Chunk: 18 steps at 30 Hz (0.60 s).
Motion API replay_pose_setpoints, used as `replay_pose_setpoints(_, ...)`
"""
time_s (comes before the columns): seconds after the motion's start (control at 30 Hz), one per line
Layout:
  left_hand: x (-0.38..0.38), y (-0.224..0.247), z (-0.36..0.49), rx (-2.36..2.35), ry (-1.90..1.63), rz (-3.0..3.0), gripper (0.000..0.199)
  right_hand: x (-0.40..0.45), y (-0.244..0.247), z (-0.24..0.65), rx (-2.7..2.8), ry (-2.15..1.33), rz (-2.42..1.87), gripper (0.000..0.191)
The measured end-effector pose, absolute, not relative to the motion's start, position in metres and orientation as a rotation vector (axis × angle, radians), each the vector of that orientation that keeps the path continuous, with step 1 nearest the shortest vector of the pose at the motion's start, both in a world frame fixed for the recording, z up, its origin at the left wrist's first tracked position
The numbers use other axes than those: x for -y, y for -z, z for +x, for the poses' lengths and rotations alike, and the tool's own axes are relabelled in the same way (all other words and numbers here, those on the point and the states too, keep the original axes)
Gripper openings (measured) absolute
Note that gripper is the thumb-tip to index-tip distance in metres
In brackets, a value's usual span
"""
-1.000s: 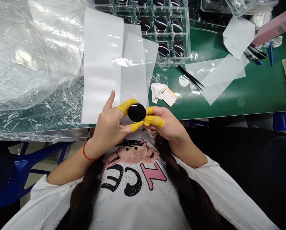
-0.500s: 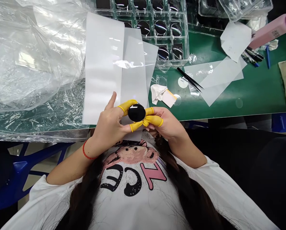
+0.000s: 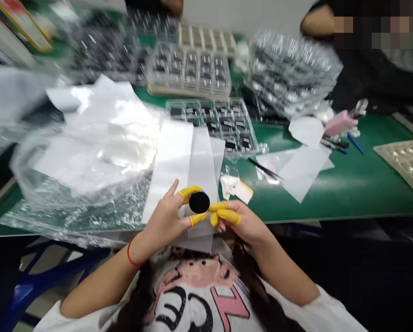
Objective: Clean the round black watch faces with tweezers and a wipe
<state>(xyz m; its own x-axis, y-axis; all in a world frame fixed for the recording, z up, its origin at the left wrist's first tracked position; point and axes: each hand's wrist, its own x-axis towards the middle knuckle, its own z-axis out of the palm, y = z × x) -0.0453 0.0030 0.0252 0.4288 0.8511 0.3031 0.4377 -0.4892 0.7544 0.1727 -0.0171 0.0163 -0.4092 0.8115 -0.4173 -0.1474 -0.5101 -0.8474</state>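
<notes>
A round black lens (image 3: 199,203) is held by its edge between the thumb and a forefinger of my left hand (image 3: 168,210). Yellow finger cots cover those fingertips. My right hand (image 3: 236,219), also in yellow finger cots, is just right of the lens with its fingertips pressed together. Whether anything small lies in that pinch is hidden. Under and behind the hands are white paper sheets (image 3: 172,159). To the right lies a crumpled white wipe (image 3: 229,185) beside a small white-and-yellow pad (image 3: 243,192).
A clear compartment tray (image 3: 250,131) with dark lenses stands behind the papers. Black tweezers (image 3: 266,169) and translucent sheets (image 3: 301,173) lie right. Plastic film (image 3: 85,193) covers the left. Stacked trays (image 3: 292,74), a pink bottle (image 3: 339,123) and other people's arms are farther back.
The head view has tilted up, showing more of the table's far side. My right fingertips have drawn slightly away from the lens, which stays in my left hand and now looks matte.
</notes>
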Motion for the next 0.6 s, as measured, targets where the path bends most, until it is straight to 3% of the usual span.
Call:
replay_pose_setpoints(0.07,-0.024,-0.041,-0.066,-1.192,-0.945,2.055,0.036,0.009,-0.016,0.176,1.083,-1.906,-1.175,0.038)
replay_pose_setpoints(0.2,-0.09,-0.092,-0.117,-1.479,-1.077,1.791,0.06,-0.004,-0.02,0.18,1.235,-1.783,-1.154,0.037)
replay_pose_setpoints(0.33,-0.15,-0.129,-0.128,-1.555,-1.077,1.921,0.064,-0.007,-0.024,0.186,1.239,-1.637,-1.154,0.031)
replay_pose_setpoints(0.47,-0.148,-0.119,-0.064,-1.309,-0.863,2.288,0.056,-0.028,-0.048,0.229,1.028,-1.093,-1.229,0.026)
replay_pose_setpoints(0.6,-0.116,-0.085,-0.016,-1.013,-0.619,2.41,0.062,-0.064,-0.108,0.338,0.806,-0.321,-1.278,0.032)
